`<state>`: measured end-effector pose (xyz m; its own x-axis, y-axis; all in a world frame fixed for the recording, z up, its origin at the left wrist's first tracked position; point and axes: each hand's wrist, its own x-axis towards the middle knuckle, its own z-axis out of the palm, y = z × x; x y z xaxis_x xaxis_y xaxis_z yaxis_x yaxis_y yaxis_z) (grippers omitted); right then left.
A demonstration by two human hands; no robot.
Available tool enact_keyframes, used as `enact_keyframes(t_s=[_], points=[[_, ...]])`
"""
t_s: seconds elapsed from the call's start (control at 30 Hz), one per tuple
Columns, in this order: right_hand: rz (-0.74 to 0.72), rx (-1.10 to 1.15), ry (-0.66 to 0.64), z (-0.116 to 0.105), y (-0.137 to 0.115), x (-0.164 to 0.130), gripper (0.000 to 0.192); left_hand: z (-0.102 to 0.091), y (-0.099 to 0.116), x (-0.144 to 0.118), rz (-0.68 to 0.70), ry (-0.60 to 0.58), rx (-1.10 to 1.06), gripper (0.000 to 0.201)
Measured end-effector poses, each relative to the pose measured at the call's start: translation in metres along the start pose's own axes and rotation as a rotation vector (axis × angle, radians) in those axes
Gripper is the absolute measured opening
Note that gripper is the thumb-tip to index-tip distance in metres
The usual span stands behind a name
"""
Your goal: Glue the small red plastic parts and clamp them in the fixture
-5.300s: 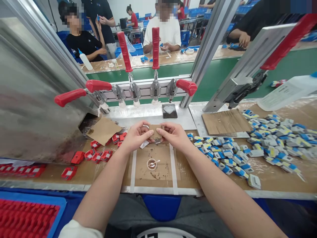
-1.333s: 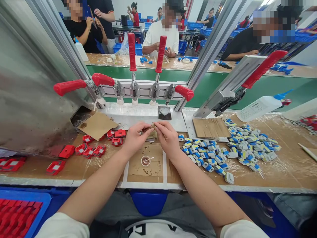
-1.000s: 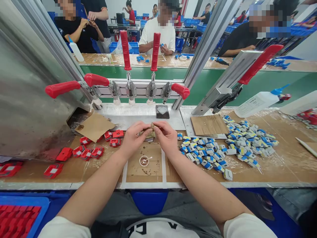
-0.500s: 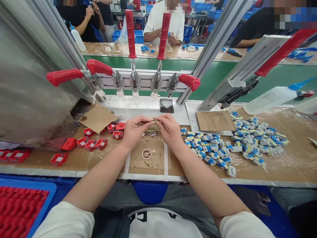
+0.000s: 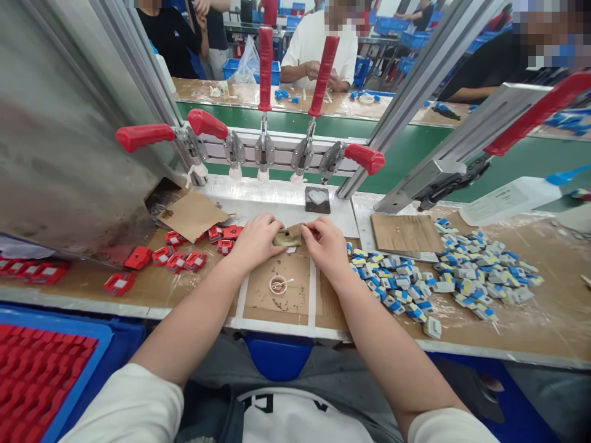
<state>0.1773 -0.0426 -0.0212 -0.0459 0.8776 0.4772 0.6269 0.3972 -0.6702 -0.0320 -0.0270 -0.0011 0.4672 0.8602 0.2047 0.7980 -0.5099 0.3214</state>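
Note:
Low over the bench, my left hand is closed at the left end of a greenish-brown pad with a dark spot on top. At its right end my right hand is pinched, thumb against fingertips, beside a brown flap. Whatever small thing sits in that pinch is hidden. Nearer to me stands a small white cup with dark residue and a white-tipped stick in it. Just behind my hands lies a dark block with a pale heart shape.
Red parts lie to the left, and a heap of blue, grey and yellow parts to the right. Red-handled clamps rise on a metal frame behind. A blue tray of red parts sits lower left. Other people work across the bench.
My hands were together on a small thing above the pad; now they have parted and lowered to either end of it. The whole view has shifted slightly.

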Motion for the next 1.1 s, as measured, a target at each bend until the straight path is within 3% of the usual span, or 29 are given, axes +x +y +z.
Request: enact_keyframes(t_s=[0.13, 0.27, 0.37, 0.47, 0.6, 0.77, 1.1], points=[[0.056, 0.100, -0.004, 0.004, -0.007, -0.002, 0.024, -0.002, 0.009, 0.000, -0.057, 0.102, -0.106, 0.027], [0.048, 0.210, 0.034, 0.005, -0.013, -0.002, 0.027, -0.001, 0.015, 0.000, -0.182, 0.142, -0.394, 0.038], [0.068, 0.285, 0.089, 0.005, -0.017, -0.002, 0.029, 0.003, 0.016, 0.001, -0.174, 0.164, -0.620, 0.049], [0.091, 0.332, 0.122, 0.005, -0.019, -0.002, 0.029, 0.006, 0.016, 0.004, -0.145, 0.177, -0.753, 0.045], [0.082, 0.303, 0.148, 0.004, -0.019, -0.003, 0.030, 0.010, 0.017, 0.004, -0.173, 0.129, -0.920, 0.050], [0.045, 0.278, 0.175, 0.002, -0.018, -0.004, 0.024, 0.010, 0.021, 0.001, -0.193, 0.087, -0.927, 0.045], [0.033, 0.321, 0.262, 0.006, -0.019, -0.004, 0.017, 0.007, 0.029, -0.001, -0.167, 0.217, -0.838, 0.040]])
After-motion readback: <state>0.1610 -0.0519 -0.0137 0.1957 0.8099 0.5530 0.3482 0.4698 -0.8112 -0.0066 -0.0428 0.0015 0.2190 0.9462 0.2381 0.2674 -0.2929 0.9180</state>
